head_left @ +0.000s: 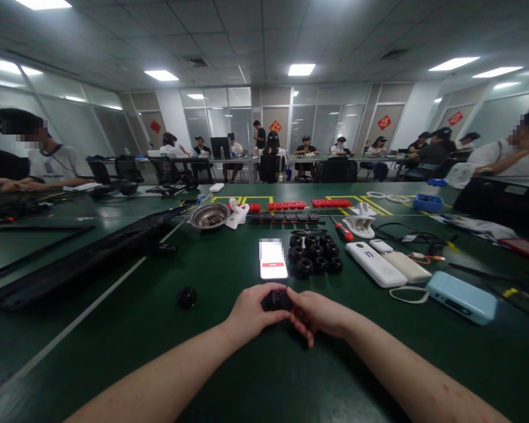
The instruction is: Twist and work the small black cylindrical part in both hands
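Head camera: our left hand (250, 312) and right hand (317, 314) meet low over the green surface (158, 329), fingers (297, 298) of both closed around a small black part (277, 301), near the lit phone (273, 259).

Green table (127, 352) lies bare nearby; phone (273, 259) and black rollers (315, 257) crowd ahead
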A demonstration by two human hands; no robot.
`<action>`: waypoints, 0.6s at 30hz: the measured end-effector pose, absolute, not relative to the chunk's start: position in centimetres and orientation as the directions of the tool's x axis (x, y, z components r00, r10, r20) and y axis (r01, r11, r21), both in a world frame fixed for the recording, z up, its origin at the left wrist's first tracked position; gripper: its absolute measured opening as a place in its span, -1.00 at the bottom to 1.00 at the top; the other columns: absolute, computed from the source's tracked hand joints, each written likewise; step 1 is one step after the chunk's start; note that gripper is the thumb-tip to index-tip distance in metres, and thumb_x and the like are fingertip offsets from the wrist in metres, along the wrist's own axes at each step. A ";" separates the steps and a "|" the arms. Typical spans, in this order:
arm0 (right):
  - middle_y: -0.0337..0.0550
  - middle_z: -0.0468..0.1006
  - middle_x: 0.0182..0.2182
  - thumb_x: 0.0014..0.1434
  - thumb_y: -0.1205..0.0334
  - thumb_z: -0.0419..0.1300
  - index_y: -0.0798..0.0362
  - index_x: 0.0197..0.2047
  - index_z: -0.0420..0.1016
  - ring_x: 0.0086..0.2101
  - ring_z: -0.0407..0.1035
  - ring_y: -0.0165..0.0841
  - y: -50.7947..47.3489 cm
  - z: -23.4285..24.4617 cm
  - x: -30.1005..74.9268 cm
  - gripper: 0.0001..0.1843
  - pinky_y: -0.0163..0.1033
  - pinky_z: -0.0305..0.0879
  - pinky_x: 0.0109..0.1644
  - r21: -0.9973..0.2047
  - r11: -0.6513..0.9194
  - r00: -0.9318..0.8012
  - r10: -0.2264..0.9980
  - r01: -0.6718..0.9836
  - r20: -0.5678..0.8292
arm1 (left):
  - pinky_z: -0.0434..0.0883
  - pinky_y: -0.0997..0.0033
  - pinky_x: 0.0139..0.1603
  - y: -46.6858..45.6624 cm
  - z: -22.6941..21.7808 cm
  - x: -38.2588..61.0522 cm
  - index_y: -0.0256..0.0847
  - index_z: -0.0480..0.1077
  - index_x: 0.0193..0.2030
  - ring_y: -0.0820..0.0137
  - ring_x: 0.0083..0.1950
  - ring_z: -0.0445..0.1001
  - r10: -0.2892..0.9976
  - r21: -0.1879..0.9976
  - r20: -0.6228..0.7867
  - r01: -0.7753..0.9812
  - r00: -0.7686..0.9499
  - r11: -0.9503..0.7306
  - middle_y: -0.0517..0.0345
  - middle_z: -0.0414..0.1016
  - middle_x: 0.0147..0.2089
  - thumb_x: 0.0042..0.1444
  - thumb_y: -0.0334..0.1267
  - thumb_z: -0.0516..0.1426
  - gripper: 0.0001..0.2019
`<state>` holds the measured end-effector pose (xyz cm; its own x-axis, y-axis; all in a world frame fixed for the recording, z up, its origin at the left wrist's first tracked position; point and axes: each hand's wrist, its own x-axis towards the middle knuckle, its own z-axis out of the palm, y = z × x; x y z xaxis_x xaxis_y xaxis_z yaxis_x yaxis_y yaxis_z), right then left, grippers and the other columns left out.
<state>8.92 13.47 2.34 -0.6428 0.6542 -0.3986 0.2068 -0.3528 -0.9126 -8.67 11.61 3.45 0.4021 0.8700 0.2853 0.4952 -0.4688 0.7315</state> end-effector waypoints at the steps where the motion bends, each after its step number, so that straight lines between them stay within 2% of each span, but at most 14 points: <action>1: -0.37 0.23 -0.77 -0.01 -0.25 -0.04 0.14 -0.52 0.23 -0.77 0.15 -0.57 13.5 2.4 8.9 -0.46 -0.42 0.26 -0.72 -0.918 -0.345 -0.644 0.660 0.196 -0.386 | 0.30 0.36 -0.11 11.7 3.3 -8.7 -0.13 0.34 -0.11 0.33 -0.14 0.39 0.875 0.733 0.269 0.503 0.403 -0.458 0.15 0.45 -0.16 -0.17 -0.18 0.20 -0.60; 4: -0.42 0.22 -0.74 -0.11 -0.19 0.12 0.10 -0.48 0.19 -0.74 0.14 -0.59 13.5 2.7 9.0 -0.53 -0.43 0.27 -0.71 -0.931 -0.325 -0.644 0.679 0.168 -0.353 | 0.29 0.34 -0.09 12.0 3.0 -8.8 -0.14 0.34 -0.10 0.31 -0.13 0.39 0.885 0.733 0.244 0.522 0.397 -0.436 0.13 0.45 -0.14 -0.20 -0.14 0.21 -0.56; 7: -0.41 0.23 -0.70 -0.11 -0.17 0.14 0.08 -0.44 0.19 -0.71 0.15 -0.57 13.5 2.9 9.0 -0.55 -0.44 0.27 -0.72 -0.934 -0.317 -0.630 0.695 0.162 -0.345 | 0.29 0.36 -0.10 12.0 3.0 -8.8 -0.14 0.34 -0.11 0.32 -0.13 0.39 0.878 0.731 0.262 0.512 0.401 -0.452 0.13 0.45 -0.15 -0.20 -0.15 0.22 -0.56; 9: -0.38 0.25 -0.70 -0.04 -0.21 0.03 0.09 -0.42 0.21 -0.71 0.16 -0.56 13.5 2.9 9.0 -0.53 -0.42 0.27 -0.73 -0.928 -0.328 -0.626 0.690 0.177 -0.363 | 0.30 0.37 -0.12 11.9 3.3 -8.8 -0.14 0.34 -0.11 0.32 -0.14 0.39 0.872 0.738 0.257 0.498 0.417 -0.456 0.14 0.45 -0.16 -0.19 -0.15 0.22 -0.57; 11: -0.34 0.25 -0.73 0.03 -0.26 -0.16 0.12 -0.46 0.24 -0.73 0.16 -0.55 13.6 2.7 9.0 -0.44 -0.40 0.26 -0.74 -0.915 -0.348 -0.630 0.669 0.202 -0.393 | 0.31 0.38 -0.14 11.7 3.6 -8.7 -0.13 0.35 -0.12 0.33 -0.16 0.40 0.872 0.739 0.250 0.498 0.422 -0.453 0.15 0.46 -0.18 -0.18 -0.15 0.21 -0.60; 13: -0.32 0.23 -0.77 0.05 -0.27 -0.26 0.14 -0.52 0.24 -0.76 0.14 -0.55 13.6 2.6 9.1 -0.37 -0.39 0.25 -0.74 -0.908 -0.359 -0.634 0.656 0.215 -0.410 | 0.31 0.37 -0.15 11.6 3.8 -8.6 -0.12 0.36 -0.13 0.33 -0.18 0.40 0.874 0.731 0.249 0.511 0.418 -0.452 0.16 0.47 -0.20 -0.16 -0.16 0.20 -0.62; 18: -0.37 0.24 -0.71 0.01 -0.19 -0.01 0.12 -0.47 0.22 -0.72 0.14 -0.57 13.6 2.5 9.1 -0.53 -0.42 0.27 -0.71 -0.929 -0.331 -0.643 0.679 0.165 -0.355 | 0.30 0.39 -0.15 11.7 3.6 -8.7 -0.13 0.35 -0.13 0.34 -0.18 0.40 0.872 0.728 0.257 0.510 0.416 -0.458 0.17 0.47 -0.19 -0.17 -0.18 0.20 -0.62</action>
<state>9.07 13.60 2.50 -0.6428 0.6786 -0.3554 0.1646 -0.3308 -0.9292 -8.69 11.73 3.56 0.4160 0.8723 0.2570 0.5099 -0.4578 0.7283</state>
